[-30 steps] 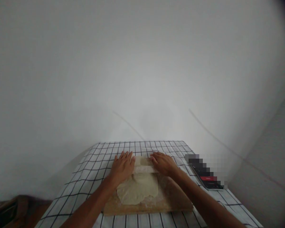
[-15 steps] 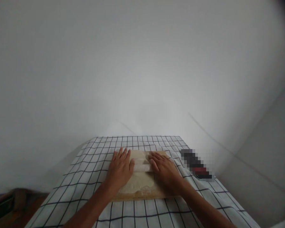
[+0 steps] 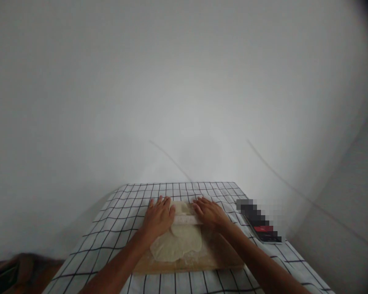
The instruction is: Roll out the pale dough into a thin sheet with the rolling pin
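We had both hands spread flat, the left hand (image 3: 158, 217) and the right hand (image 3: 211, 214) resting with straightened fingers over the ends of a pale, flour-dusted, cylindrical rolling pin (image 3: 186, 220); the palms hid those ends, so we could not tell how hard they pressed. The cream-coloured, thin sheet of dough (image 3: 176, 247) lay beneath the pin, on the left and middle of a tan rectangular wooden board (image 3: 222, 255); uneven pressure, we judged, could have thinned one side, and too little flour could have made it cling or tear; the board could also have slid on the soft white cloth with black grid lines (image 3: 101, 255) covering the table. The dough looked smooth and supple, its near edge irregular; white flour streaked the wood beside it.
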The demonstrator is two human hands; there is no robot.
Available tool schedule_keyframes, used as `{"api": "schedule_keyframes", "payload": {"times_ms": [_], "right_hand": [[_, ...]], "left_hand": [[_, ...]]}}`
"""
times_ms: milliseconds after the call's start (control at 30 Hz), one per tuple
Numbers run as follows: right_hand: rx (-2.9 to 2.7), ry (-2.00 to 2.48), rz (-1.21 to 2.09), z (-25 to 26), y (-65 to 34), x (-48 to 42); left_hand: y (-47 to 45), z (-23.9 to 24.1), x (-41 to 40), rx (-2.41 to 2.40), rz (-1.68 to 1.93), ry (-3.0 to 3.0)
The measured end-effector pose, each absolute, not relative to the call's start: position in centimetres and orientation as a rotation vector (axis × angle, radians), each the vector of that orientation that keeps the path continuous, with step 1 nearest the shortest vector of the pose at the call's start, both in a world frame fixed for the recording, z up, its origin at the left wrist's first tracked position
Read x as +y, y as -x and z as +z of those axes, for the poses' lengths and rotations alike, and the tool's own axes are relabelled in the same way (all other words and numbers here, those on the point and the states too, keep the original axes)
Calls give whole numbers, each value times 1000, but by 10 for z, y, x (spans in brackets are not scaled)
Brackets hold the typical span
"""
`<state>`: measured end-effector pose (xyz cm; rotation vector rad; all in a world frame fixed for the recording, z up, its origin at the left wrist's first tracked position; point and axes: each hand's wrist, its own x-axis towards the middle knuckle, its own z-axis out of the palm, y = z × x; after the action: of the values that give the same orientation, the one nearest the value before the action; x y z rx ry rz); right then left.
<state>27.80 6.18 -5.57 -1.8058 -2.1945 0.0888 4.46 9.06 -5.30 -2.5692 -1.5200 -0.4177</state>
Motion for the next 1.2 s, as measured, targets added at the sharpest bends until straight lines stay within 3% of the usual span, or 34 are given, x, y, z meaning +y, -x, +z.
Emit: {"api": "schedule_keyframes", "payload": {"times_ms": [300,833,1200], "right_hand": [[-2214,1784,30,-54,-282,100],[-2137,1704,59,-72,-262,-44],[-2103,1888,-12,-57,-270,44]], "left_hand": [[-43,-63,114,-1493,-391,2577],[-11,-89,24,-987,-793,2508],[-46,-57,85,-1425,-417,2543]]}}
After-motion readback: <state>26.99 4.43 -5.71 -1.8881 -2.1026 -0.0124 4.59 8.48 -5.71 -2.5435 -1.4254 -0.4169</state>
